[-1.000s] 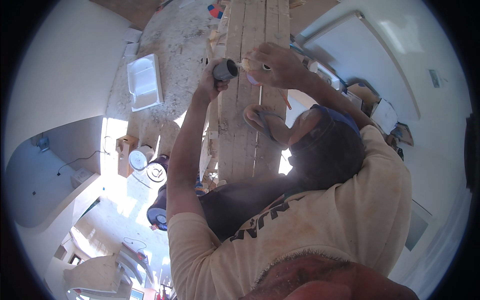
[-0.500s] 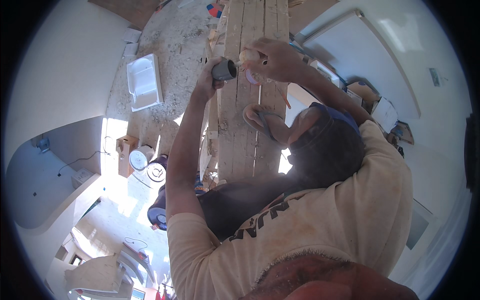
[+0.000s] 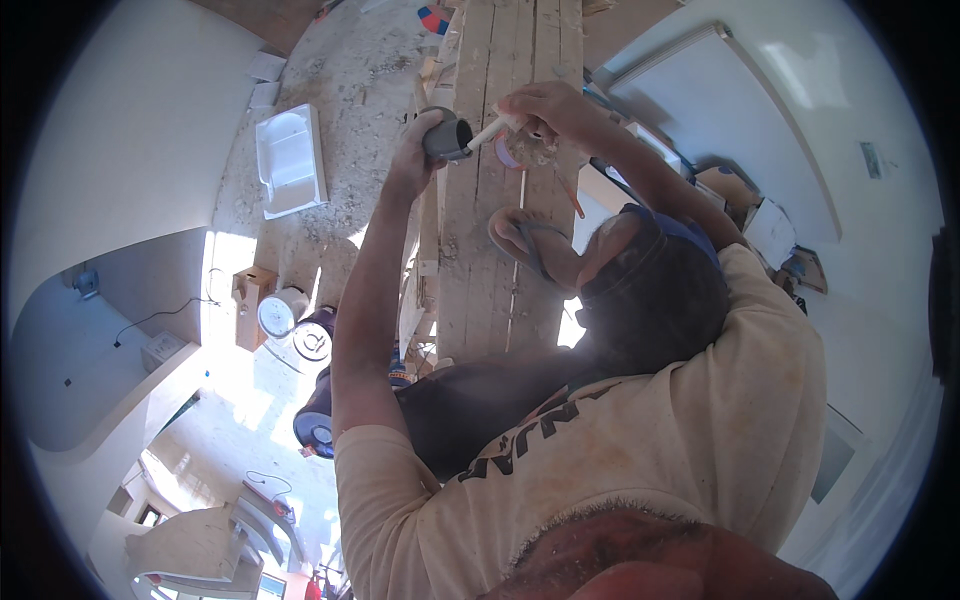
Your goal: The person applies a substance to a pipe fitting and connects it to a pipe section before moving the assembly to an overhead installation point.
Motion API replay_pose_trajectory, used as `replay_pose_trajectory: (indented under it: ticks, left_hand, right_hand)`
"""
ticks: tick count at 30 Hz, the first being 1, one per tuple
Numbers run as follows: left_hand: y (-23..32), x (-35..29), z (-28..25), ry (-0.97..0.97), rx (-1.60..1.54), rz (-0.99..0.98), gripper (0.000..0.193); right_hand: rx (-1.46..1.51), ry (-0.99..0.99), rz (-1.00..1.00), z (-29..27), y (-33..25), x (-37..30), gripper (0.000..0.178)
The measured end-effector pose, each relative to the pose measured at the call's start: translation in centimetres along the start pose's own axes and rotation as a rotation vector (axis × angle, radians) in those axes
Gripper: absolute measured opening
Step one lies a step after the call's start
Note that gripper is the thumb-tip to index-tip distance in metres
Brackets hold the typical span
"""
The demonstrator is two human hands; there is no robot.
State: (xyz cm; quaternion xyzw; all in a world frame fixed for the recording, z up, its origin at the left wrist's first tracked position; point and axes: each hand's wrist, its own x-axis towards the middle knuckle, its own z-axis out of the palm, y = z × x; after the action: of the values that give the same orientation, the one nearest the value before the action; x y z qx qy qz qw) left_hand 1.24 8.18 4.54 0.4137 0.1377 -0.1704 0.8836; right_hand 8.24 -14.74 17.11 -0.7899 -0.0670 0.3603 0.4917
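Note:
My left hand (image 3: 408, 152) is wrapped round a short grey plastic pipe piece (image 3: 438, 136), its dark open end facing right. My right hand (image 3: 545, 105) grips a thin pale stick-like tube (image 3: 486, 134), whose tip meets the rim of the pipe's mouth; its exact kind is unclear. Both hands are above a rough wooden plank platform (image 3: 480, 210). Below my right hand lies a round thing with a pinkish-violet edge (image 3: 507, 152), partly hidden. A thin orange stick (image 3: 577, 200) lies nearby, and my sandalled foot (image 3: 530, 240) rests on the planks.
A white shower tray or basin (image 3: 292, 160) lies on the dusty floor at left. White-lidded buckets (image 3: 283, 312) and a wooden box (image 3: 253, 298) stand below the platform. A large pale panel (image 3: 730, 120), cardboard boxes (image 3: 725, 185) and a wall are at right.
My right hand has turned, so the pale thing in it now shows as a thin stick pointing at the pipe's mouth. My left hand has stayed nearly in place with the pipe.

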Motion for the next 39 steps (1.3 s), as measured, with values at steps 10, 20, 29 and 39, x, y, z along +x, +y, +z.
replay_pose_trajectory:
  ticks: [10,20,29,39]
  left_hand:
    - [2.5,-1.5,0.8,-0.043,-0.010,0.189,0.024]
    - [3.3,-1.5,0.4,-0.078,0.132,0.261,0.043]
    - [3.9,-1.9,0.4,-0.066,0.259,0.383,0.046]
    - [4.7,-3.0,1.0,-0.039,0.388,0.444,0.048]
  right_hand:
    - [0.457,0.034,0.130,0.3,1.0,0.4,0.039]
    - [-0.465,0.205,-0.431,1.2,-1.6,-2.0,0.050]
    - [0.290,-0.042,0.120,0.3,1.0,0.7,0.036]
    - [0.704,0.048,0.179,0.9,1.9,0.8,0.033]
